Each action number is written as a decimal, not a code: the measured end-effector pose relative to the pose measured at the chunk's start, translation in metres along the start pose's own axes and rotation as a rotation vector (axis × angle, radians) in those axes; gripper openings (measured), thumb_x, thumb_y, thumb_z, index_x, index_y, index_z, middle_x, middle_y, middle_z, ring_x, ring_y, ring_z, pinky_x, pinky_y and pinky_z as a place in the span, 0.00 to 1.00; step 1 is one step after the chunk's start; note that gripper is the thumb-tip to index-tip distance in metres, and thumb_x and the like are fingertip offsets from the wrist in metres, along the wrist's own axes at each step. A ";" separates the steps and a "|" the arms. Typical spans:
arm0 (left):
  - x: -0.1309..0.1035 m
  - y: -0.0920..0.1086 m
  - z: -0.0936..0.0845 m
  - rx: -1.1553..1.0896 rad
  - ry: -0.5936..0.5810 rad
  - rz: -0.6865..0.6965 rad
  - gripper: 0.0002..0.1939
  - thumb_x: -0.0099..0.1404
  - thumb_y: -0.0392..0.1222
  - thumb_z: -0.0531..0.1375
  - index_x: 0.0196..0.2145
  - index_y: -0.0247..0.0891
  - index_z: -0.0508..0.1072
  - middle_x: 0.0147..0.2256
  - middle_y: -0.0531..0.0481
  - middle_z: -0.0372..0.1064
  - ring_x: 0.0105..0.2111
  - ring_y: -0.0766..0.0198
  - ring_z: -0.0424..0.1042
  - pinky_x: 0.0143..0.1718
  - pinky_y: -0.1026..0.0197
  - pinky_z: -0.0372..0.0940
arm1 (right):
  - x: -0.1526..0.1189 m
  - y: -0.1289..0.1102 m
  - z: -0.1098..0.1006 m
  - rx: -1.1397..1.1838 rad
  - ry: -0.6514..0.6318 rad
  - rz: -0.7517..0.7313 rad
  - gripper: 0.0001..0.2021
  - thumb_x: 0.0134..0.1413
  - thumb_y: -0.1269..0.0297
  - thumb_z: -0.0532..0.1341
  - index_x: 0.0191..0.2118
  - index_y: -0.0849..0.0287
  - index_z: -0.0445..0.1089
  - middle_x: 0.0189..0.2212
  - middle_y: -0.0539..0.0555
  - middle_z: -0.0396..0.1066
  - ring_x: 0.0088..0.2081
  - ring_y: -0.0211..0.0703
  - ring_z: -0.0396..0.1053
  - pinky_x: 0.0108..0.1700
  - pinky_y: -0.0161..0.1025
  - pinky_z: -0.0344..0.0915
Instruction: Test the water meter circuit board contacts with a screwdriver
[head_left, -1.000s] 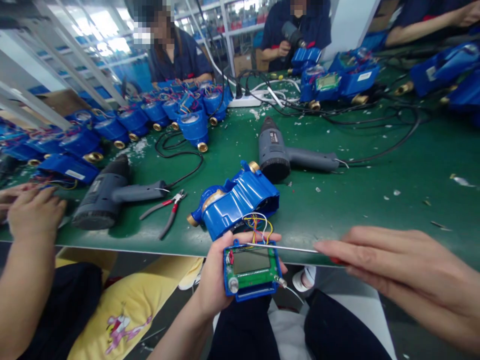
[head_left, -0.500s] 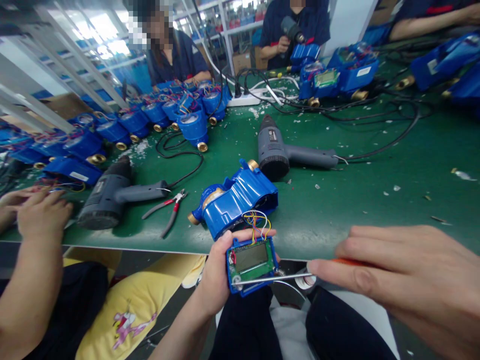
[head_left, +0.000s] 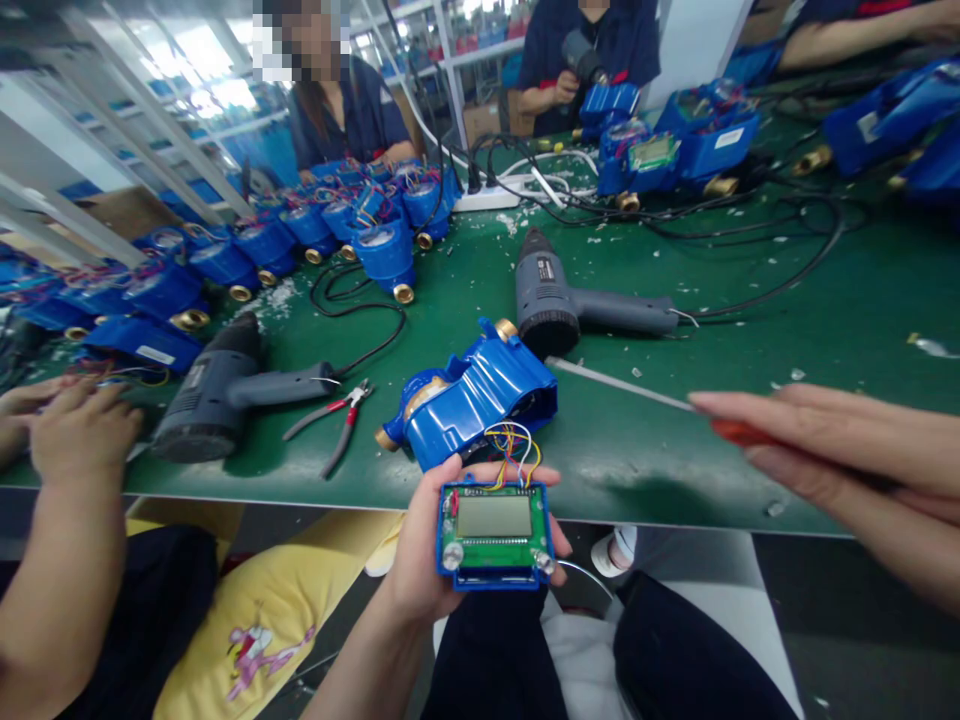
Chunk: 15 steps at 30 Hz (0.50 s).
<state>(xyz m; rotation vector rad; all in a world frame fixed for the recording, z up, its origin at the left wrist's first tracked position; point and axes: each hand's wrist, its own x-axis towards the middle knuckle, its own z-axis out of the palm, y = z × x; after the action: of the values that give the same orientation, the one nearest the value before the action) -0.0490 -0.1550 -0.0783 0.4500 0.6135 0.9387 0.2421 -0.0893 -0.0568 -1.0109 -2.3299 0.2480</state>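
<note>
My left hand (head_left: 427, 545) is wrapped round a blue-framed circuit board with a display (head_left: 493, 517), held face up at the table's front edge. Coloured wires (head_left: 512, 442) run from the board's top into a blue water meter (head_left: 480, 395), which lies tilted on the table with brass fittings at both ends. Off to the right, my right hand (head_left: 832, 460) pinches a screwdriver (head_left: 622, 382) by its orange-red handle, partly hidden by the fingers. The long metal shaft points left over the table, its tip near the meter and apart from the board.
Behind the meter lies a grey heat gun (head_left: 551, 300); a second heat gun (head_left: 217, 390) and red-handled pliers (head_left: 337, 420) lie to the left. Several blue meters (head_left: 386, 255) line the back left. A co-worker's hands (head_left: 82, 420) work at far left. Cables cross the green table (head_left: 750, 340).
My right hand has lifted the screwdriver off the board and swung it up and right, over the table. The board has been levelled slightly in my left hand.
</note>
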 end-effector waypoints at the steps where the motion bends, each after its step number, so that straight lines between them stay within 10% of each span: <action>1: 0.001 0.000 0.000 -0.023 -0.025 -0.002 0.30 0.65 0.56 0.48 0.47 0.27 0.75 0.34 0.33 0.77 0.32 0.49 0.78 0.35 0.56 0.68 | -0.007 0.011 0.002 -0.069 0.070 0.099 0.17 0.66 0.56 0.53 0.59 0.39 0.62 0.47 0.46 0.71 0.43 0.38 0.71 0.38 0.32 0.66; 4: 0.003 -0.003 0.000 -0.060 -0.064 -0.010 0.30 0.66 0.56 0.47 0.47 0.27 0.74 0.34 0.33 0.77 0.32 0.50 0.78 0.35 0.56 0.68 | -0.025 0.044 0.011 -0.360 0.133 0.350 0.23 0.64 0.48 0.47 0.60 0.47 0.63 0.43 0.52 0.72 0.36 0.47 0.71 0.30 0.41 0.64; 9: 0.006 -0.009 0.004 -0.015 0.005 0.067 0.31 0.68 0.56 0.45 0.49 0.28 0.73 0.36 0.34 0.77 0.34 0.50 0.78 0.38 0.55 0.67 | -0.025 0.065 0.022 -0.614 -0.148 0.370 0.22 0.65 0.56 0.50 0.54 0.64 0.70 0.38 0.63 0.70 0.35 0.51 0.66 0.31 0.43 0.59; 15: 0.010 -0.015 0.013 0.031 0.125 0.108 0.29 0.65 0.58 0.52 0.46 0.29 0.76 0.34 0.38 0.78 0.33 0.51 0.77 0.38 0.55 0.68 | 0.021 -0.011 0.016 -0.321 0.225 -0.048 0.06 0.59 0.70 0.60 0.35 0.66 0.74 0.34 0.62 0.70 0.38 0.49 0.63 0.38 0.46 0.58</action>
<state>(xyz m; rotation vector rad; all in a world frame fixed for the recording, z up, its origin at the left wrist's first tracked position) -0.0272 -0.1557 -0.0805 0.4582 0.7240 1.0666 0.2142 -0.0813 -0.0566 -1.0688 -2.2239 -0.2557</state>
